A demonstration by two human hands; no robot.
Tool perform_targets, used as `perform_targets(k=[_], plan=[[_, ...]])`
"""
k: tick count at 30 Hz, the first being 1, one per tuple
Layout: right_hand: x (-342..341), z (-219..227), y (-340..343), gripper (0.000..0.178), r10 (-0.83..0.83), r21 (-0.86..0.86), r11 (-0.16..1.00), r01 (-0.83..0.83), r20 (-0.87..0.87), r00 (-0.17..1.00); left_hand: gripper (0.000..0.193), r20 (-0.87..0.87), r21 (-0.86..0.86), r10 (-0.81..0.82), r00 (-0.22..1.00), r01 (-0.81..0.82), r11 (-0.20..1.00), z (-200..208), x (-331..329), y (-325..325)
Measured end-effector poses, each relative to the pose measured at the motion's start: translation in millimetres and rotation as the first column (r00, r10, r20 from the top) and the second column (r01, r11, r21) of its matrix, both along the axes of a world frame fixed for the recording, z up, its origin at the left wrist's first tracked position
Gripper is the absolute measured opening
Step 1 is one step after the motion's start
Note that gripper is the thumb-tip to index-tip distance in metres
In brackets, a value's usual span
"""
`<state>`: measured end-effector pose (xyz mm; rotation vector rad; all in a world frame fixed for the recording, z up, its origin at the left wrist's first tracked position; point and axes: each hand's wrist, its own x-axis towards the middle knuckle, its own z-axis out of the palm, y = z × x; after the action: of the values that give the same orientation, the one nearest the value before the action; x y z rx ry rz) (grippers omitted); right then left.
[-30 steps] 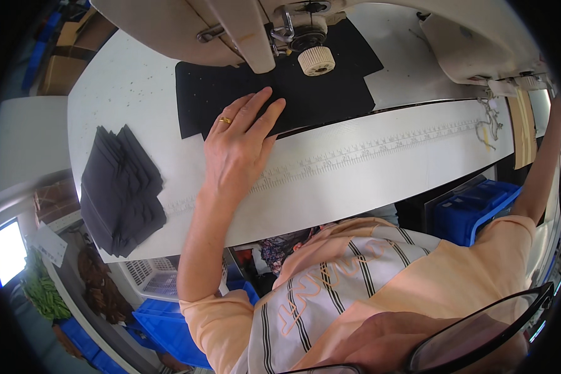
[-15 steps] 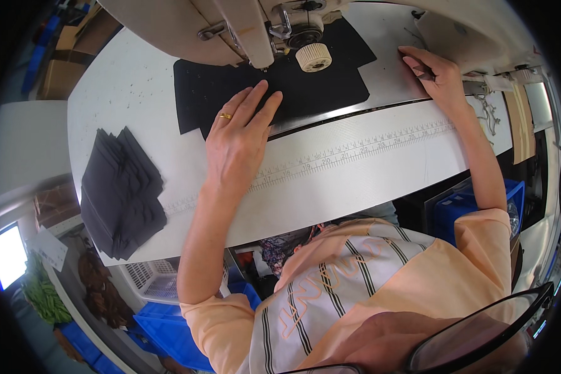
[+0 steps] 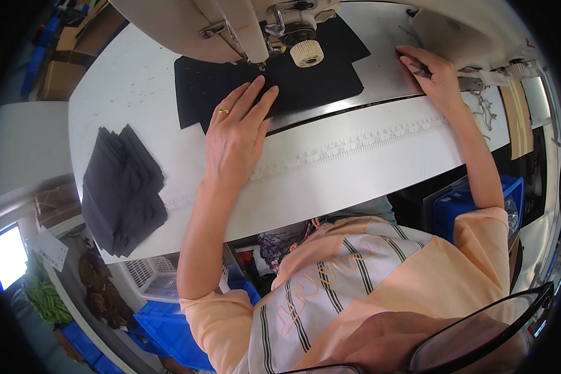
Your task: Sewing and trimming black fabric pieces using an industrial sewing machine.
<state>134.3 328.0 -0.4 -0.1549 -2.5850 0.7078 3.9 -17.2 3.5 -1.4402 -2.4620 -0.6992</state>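
Observation:
A black fabric piece [image 3: 321,84] with stepped corners lies flat under the sewing machine head [image 3: 230,28]. Fingers spread, my left hand [image 3: 235,134] presses on the fabric's near left part, its fingertips just short of the presser foot [image 3: 261,67]. Under the machine head, part of the cloth is hidden. To the right of the fabric, my right hand [image 3: 439,81] rests on the metal plate, curled around a small dark pointed tool [image 3: 422,71], mostly covered by the fingers. A stack of dark fabric pieces [image 3: 121,193] sits on the table's left side.
A printed ruler scale [image 3: 349,146] runs along the white table's near side. Twisted metal pieces [image 3: 485,112] lie by my right wrist. Below the table are a white basket [image 3: 156,277] and blue bins [image 3: 174,330]; another blue bin [image 3: 445,209] stands at right.
The whole view has shifted slightly. Both hands and the black fabric keep nearly the same places beside the machine.

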Motion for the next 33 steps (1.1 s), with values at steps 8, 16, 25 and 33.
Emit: perform_targets(k=[8, 16, 25, 33], plan=[[-1, 0, -1, 0.018, -0.046, 0.017, 0.999, 0.045, 0.051, 0.998, 0.040, -0.043, 0.053, -0.028, 0.999, 0.031, 0.998, -9, -5, -2], [-2, -4, 8, 0.025, -0.024, 0.013, 1.000, 0.023, 0.063, 0.998, 0.038, -0.016, -0.223, 0.014, 1.000, -0.017, 0.975, 36, 108, -79], [15, 23, -40, 0.027, -0.131, -0.014, 0.991, 0.134, 0.123, 0.984, 0.016, 0.524, 0.169, 0.177, 0.833, -0.305, 0.937, 39, 117, -105], [28, 30, -165, 0.034, 0.334, -0.205, 0.929, -0.308, 0.104, 0.937, 0.016, 0.501, -0.163, 0.195, 0.843, -0.130, 0.978, 38, 50, -59]])
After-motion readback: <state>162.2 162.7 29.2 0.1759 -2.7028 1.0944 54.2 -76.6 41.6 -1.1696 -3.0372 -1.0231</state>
